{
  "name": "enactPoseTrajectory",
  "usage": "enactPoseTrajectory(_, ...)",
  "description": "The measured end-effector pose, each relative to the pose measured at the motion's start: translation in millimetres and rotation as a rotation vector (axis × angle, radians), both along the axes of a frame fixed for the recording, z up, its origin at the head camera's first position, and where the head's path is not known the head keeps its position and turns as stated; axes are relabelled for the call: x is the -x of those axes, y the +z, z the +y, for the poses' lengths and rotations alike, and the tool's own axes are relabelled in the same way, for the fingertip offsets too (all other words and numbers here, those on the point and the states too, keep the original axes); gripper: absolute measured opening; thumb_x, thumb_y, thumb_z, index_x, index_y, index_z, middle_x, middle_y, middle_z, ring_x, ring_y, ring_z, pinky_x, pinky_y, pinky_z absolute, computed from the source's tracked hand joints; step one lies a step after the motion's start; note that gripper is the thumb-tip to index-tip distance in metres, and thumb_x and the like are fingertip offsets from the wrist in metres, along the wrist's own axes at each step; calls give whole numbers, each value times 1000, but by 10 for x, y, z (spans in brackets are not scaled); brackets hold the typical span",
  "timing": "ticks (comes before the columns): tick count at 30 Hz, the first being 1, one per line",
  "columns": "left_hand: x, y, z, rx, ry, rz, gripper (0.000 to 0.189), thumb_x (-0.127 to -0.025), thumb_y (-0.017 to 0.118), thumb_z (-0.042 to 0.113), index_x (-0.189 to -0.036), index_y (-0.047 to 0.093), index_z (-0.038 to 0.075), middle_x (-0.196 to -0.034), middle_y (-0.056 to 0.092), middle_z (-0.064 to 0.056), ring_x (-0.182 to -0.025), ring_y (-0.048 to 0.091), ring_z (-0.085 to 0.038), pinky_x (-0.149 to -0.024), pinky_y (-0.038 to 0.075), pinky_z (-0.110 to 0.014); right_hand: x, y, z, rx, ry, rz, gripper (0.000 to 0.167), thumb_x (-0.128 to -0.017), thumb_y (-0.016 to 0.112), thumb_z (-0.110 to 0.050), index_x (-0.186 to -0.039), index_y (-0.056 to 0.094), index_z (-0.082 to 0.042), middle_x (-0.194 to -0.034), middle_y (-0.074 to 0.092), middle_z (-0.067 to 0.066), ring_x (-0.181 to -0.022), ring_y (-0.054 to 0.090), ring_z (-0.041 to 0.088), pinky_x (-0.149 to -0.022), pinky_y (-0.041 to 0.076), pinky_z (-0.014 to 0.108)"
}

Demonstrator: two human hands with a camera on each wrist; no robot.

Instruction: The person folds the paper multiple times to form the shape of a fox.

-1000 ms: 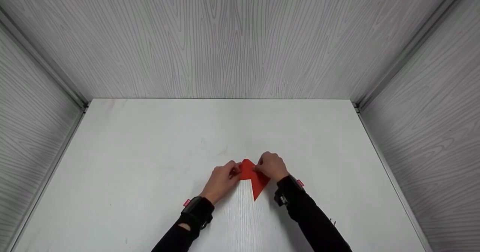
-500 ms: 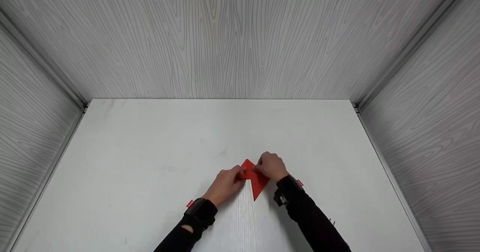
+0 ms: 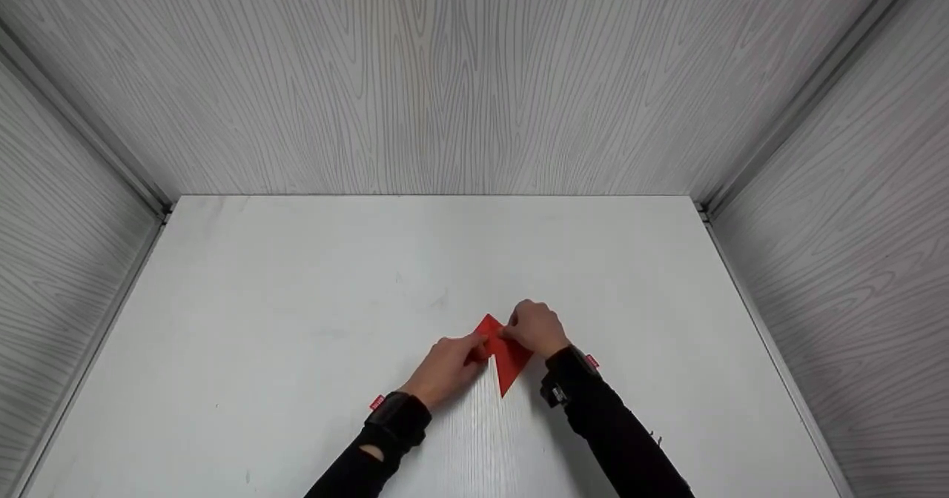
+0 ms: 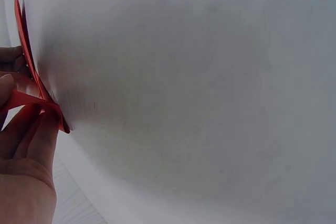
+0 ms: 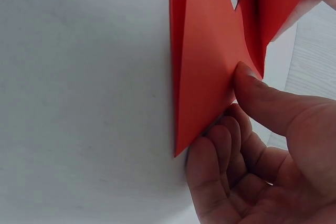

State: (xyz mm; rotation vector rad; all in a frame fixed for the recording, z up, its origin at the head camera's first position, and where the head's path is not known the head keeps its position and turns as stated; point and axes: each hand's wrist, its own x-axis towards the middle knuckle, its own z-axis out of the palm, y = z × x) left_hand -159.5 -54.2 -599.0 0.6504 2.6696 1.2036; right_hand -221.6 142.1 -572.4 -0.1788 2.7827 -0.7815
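A folded piece of red paper [image 3: 511, 368] lies near the middle of the white table, its long point directed at the person. My left hand [image 3: 442, 368] pinches the paper's left flap between thumb and fingers. The left wrist view has this flap [image 4: 26, 99] bent up from the rest of the sheet. On the right side, my right hand [image 3: 539, 329] grips the upper edge. In the right wrist view its thumb [image 5: 257, 90] presses on top of the layered paper [image 5: 207, 51], with the curled fingers along the edge below.
A white tabletop [image 3: 296, 276] spreads around the paper. Grey wood-grain panels stand at the back [image 3: 445, 75], left [image 3: 67, 224] and right [image 3: 852, 261]. Both wrists wear black straps, and the sleeves are black.
The left hand has moved right and slightly toward the person, bringing the paper's left flap inward. At the top the paper now forms a sharper point. My right hand has stayed in place.
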Motion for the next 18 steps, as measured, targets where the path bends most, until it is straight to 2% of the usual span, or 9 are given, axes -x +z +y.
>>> enactPoseTrajectory(4, -11, 5, 11, 31, 9, -7, 10, -98, 69, 10, -107, 66, 13, -82, 58, 6, -80, 55, -13, -77, 49, -26, -8, 23, -7, -1, -1, -5, 21, -87, 82, -20, -84, 72, -3, -73, 67, 4, -66, 60, 17, -59, 49, 31)
enactPoseTrajectory(6, -17, 5, 21, 50, 9, 18, 8, -98, 70, 10, -103, 65, 14, -81, 57, 6, -78, 54, -13, -75, 48, -26, -4, 23, -10, -3, -2, -6, 21, -87, 82, -21, -83, 72, -3, -73, 67, 4, -66, 59, 16, -59, 48, 30)
enactPoseTrajectory(10, -34, 0, 39, 106, -1, 109, 10, -96, 72, 9, -98, 64, 15, -82, 57, 5, -80, 53, -13, -76, 50, -28, 8, 2, -11, 2, -3, -13, 20, -88, 82, -20, -83, 72, -3, -72, 67, 3, -66, 58, 16, -58, 47, 30)
enactPoseTrajectory(15, -55, -36, 44, 154, -19, 243, 11, -95, 72, 8, -103, 67, 12, -107, 68, -2, -101, 61, -17, -89, 55, -31, -1, -5, -3, 19, 9, -3, 18, -87, 80, -17, -80, 72, -3, -70, 67, 4, -65, 60, 17, -58, 49, 30)
enactPoseTrajectory(18, -58, -60, 44, 171, -9, 264, 12, -97, 70, 9, -107, 64, 10, -107, 66, -3, -99, 60, -17, -87, 55, -29, -19, 16, -1, 20, 16, 10, 18, -86, 79, -16, -77, 70, -3, -69, 66, 3, -64, 60, 16, -57, 50, 31)
